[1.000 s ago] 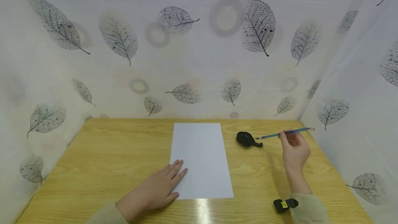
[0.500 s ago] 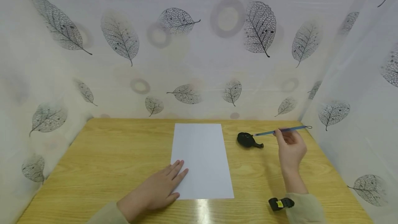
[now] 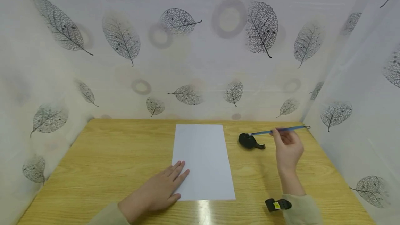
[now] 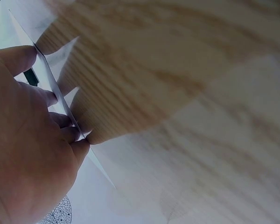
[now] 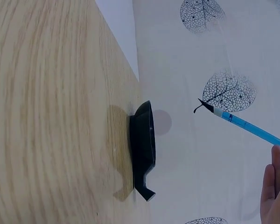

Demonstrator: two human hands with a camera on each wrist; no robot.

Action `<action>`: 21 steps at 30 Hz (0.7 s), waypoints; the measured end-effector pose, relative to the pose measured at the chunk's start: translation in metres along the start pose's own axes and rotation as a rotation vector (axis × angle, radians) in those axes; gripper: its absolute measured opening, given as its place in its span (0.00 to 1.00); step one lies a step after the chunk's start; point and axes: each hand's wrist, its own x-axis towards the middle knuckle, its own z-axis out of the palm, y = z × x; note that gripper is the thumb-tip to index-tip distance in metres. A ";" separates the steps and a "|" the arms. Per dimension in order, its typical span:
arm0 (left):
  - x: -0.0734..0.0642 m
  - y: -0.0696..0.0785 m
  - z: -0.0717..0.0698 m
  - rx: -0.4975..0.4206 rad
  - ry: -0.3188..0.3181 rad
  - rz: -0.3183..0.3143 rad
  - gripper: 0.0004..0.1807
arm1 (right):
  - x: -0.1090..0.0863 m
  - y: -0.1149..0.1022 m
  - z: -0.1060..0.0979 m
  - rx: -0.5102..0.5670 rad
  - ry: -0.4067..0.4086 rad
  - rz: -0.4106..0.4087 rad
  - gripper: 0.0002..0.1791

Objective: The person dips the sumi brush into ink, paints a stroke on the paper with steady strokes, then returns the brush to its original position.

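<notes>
In the head view, my left hand (image 3: 160, 187) lies with spread, straight fingers on the left edge of a white sheet of paper (image 3: 204, 155). The left wrist view shows that hand (image 4: 32, 135) from low down, its fingertips at the sheet's edge. With thumb and fingers my right hand (image 3: 289, 152) pinches a blue-handled ink brush (image 3: 262, 132). Its dark tip overlaps a black, spouted ink dish (image 3: 248, 141) in the head view. From the right wrist, the brush (image 5: 252, 128) points its tip into the air, raised above the dish (image 5: 142, 140).
A wood-grain table (image 3: 125, 148) carries the paper and dish. White leaf-printed curtains (image 3: 200, 61) stand behind it and along both sides. On the right sleeve sits a small black device (image 3: 277, 205) with a yellow mark.
My right hand has moved left with the ink brush, bringing its tip from right of the dish to over it. The left hand and the paper stay put.
</notes>
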 end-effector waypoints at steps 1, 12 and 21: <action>0.000 0.000 0.000 0.001 -0.004 -0.002 0.39 | -0.001 -0.001 0.001 0.012 -0.001 0.002 0.08; 0.000 0.001 0.000 -0.024 -0.021 -0.009 0.39 | -0.008 -0.013 0.012 0.091 -0.032 0.035 0.09; 0.001 -0.001 0.002 -0.015 -0.014 -0.006 0.40 | -0.014 -0.021 0.021 0.133 -0.060 0.032 0.09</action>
